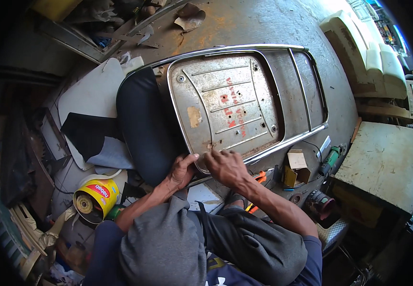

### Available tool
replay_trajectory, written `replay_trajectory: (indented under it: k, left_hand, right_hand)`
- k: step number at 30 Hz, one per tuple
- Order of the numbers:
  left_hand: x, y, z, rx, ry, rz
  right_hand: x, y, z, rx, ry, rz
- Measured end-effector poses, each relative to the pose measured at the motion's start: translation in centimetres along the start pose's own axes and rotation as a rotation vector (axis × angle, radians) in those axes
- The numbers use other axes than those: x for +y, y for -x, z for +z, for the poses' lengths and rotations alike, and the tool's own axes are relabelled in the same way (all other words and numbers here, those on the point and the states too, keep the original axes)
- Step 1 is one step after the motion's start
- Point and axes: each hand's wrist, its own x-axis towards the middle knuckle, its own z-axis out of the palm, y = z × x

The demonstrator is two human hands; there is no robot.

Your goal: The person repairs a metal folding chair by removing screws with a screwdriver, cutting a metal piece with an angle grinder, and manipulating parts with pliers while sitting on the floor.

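Note:
A folding chair lies on its side in front of me, with a chromed tube frame point(306, 131), a worn bare metal seat pan point(235, 100) and a black padded backrest point(144, 119). At the pan's near left corner, my left hand point(181, 172) is closed around the rim, its thumb along the edge. Beside it my right hand point(225, 168) bends over the same corner with curled fingers pressed together. Whatever those fingers hold, if anything, is hidden under them. Red stencilled marks and several holes show on the pan.
Black cloth point(85, 136) and a pale board point(89, 97) lie left of the chair, above a yellow tin point(97, 198). Right are orange-handled pliers point(262, 176), an opened small box point(296, 169), a green angle grinder point(331, 158) and a worn wooden table point(383, 162).

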Motion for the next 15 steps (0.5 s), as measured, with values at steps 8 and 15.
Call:
replay_trajectory:
  k: [8, 15]
  left_hand:
    - [0.2, -0.2, 0.1, -0.04, 0.075, -0.005]
    - [-0.1, 0.0, -0.3, 0.045, -0.001, -0.006]
  right_hand:
    - [6.9, 15.7, 6.2, -0.09, -0.225, 1.294]
    - [6.8, 15.5, 10.1, 0.133, -0.63, 1.667]
